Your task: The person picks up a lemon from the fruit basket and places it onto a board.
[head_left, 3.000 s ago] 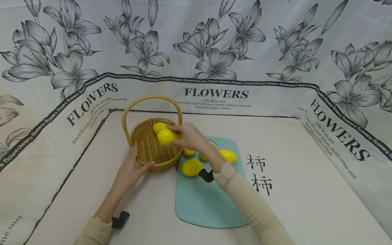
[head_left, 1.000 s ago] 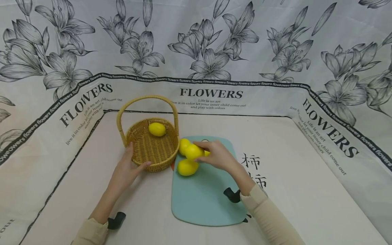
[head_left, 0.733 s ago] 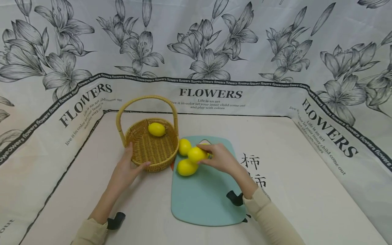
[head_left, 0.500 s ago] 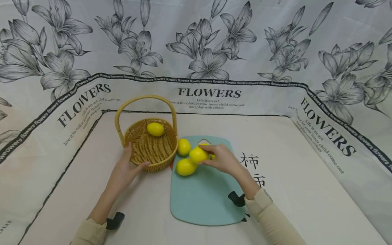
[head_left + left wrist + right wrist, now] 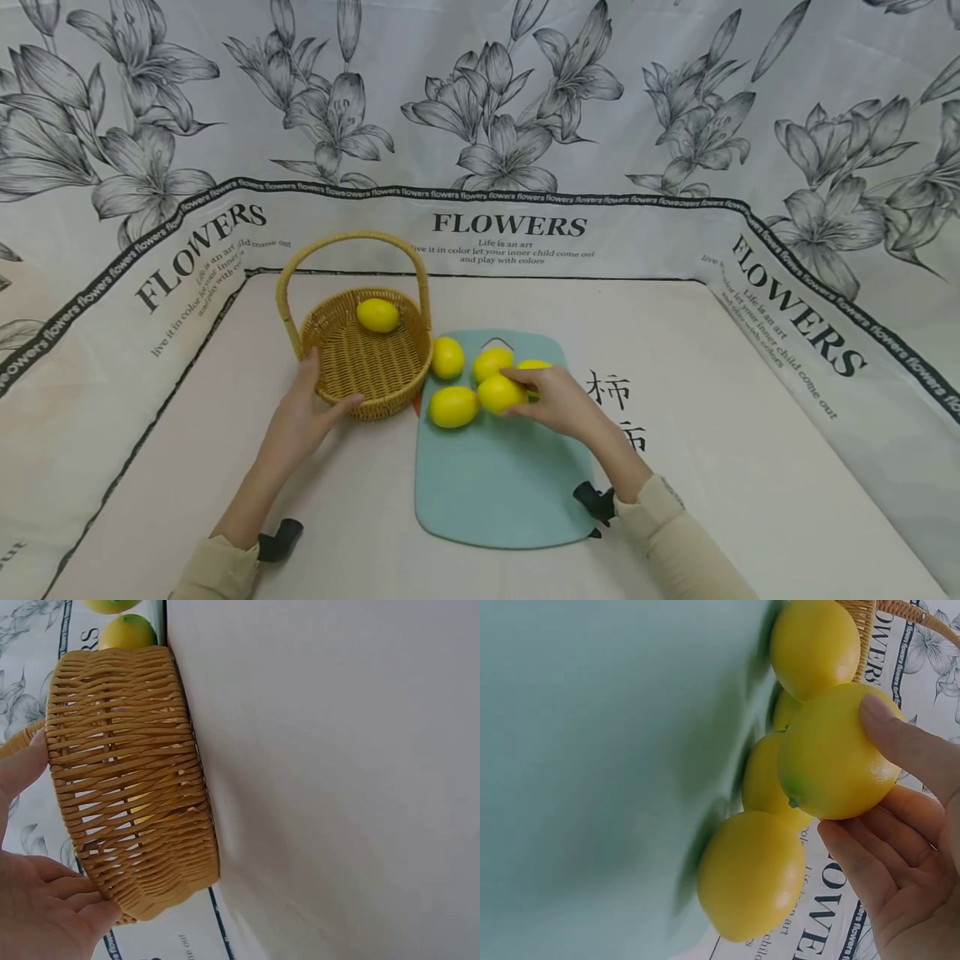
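In the head view, my left hand (image 5: 300,412) holds the near left side of a wicker basket (image 5: 382,404), with one lemon (image 5: 377,315) inside. The left wrist view shows the thumb at the basket's rim and curled fingers against its woven wall (image 5: 139,772). Over the pale blue-green board (image 5: 502,483), my right hand (image 5: 558,402) grips a lemon (image 5: 502,394) between thumb and fingers. Around it on the board are several more lemons, including one (image 5: 453,407) just left of it and one (image 5: 751,876) in the right wrist view. I cannot tell if the held lemon touches the board.
The basket's tall handle (image 5: 356,237) arches above it, and the basket stands against the board's left edge. Printed black characters (image 5: 609,390) mark the white tablecloth right of the board. A flower-patterned sheet (image 5: 510,150) rises behind. Each wrist carries a black device (image 5: 280,540).
My right hand has carried a lemon from inside the basket rightward to the board, lately shifting it slightly right and nearer. The left hand keeps its hold on the basket.
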Demonstrator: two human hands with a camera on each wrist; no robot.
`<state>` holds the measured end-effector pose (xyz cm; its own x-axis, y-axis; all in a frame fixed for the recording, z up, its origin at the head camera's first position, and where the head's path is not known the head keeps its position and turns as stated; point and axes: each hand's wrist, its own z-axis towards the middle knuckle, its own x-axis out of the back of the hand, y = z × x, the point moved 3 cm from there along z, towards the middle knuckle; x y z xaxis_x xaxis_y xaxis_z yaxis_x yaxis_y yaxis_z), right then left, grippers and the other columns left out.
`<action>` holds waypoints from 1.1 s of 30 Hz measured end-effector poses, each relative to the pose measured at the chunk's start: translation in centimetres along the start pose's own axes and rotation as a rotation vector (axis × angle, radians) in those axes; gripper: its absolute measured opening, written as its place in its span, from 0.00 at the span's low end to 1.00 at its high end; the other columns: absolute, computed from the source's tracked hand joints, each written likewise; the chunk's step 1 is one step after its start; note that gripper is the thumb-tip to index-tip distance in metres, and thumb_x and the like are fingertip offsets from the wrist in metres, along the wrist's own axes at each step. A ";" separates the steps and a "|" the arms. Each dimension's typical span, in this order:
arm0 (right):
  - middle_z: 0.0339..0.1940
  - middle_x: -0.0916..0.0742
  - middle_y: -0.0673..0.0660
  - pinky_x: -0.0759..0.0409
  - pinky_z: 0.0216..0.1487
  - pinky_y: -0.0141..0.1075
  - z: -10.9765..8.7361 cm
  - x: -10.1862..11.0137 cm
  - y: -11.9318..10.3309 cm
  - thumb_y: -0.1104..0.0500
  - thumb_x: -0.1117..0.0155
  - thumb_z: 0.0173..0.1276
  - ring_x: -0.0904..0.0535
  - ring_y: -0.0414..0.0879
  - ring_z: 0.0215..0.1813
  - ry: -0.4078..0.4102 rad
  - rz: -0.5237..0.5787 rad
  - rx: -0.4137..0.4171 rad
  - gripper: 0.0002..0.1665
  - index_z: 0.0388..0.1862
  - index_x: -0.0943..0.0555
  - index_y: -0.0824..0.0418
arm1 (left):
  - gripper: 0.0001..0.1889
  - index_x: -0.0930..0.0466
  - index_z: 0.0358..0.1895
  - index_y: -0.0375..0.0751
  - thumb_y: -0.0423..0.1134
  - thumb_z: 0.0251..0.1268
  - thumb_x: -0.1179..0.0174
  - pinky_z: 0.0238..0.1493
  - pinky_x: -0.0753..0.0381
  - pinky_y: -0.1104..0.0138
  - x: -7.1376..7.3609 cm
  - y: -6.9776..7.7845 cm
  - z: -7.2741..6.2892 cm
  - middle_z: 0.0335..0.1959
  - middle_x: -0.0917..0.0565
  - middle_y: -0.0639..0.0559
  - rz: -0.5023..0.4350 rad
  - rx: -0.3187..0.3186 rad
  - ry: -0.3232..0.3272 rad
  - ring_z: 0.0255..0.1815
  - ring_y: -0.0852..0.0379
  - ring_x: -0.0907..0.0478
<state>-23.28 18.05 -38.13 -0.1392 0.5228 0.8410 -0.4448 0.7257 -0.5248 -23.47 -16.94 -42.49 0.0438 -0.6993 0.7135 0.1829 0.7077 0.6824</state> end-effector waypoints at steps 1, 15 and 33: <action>0.54 0.16 0.60 0.20 0.55 0.42 -0.1 -0.1 0.1 0.57 0.23 0.55 0.20 0.51 0.54 -0.001 0.002 -0.006 0.35 0.61 0.23 0.66 | 0.57 0.67 0.76 0.33 0.63 0.61 0.40 0.70 0.50 0.42 0.0 0.0 0.0 0.76 0.60 0.34 -0.001 0.002 0.000 0.75 0.35 0.58; 0.57 0.17 0.61 0.21 0.55 0.43 -1.5 -1.2 1.0 0.57 0.24 0.55 0.21 0.53 0.57 -0.055 0.029 0.003 0.34 0.60 0.22 0.69 | 0.57 0.67 0.76 0.34 0.62 0.61 0.40 0.71 0.52 0.42 0.0 0.1 -0.1 0.76 0.61 0.34 -0.023 -0.001 -0.005 0.75 0.35 0.59; 0.55 0.16 0.60 0.21 0.56 0.45 -1.6 -1.7 1.1 0.57 0.23 0.54 0.21 0.52 0.56 -0.061 0.021 0.007 0.33 0.58 0.21 0.68 | 0.57 0.68 0.76 0.35 0.63 0.60 0.40 0.71 0.51 0.42 -0.1 -0.1 0.0 0.77 0.60 0.35 -0.018 0.000 -0.004 0.75 0.35 0.58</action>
<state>-22.13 18.65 -40.30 -0.2025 0.5098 0.8361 -0.4473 0.7114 -0.5421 -23.55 -16.98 -42.65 0.0370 -0.7116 0.7016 0.1837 0.6949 0.6952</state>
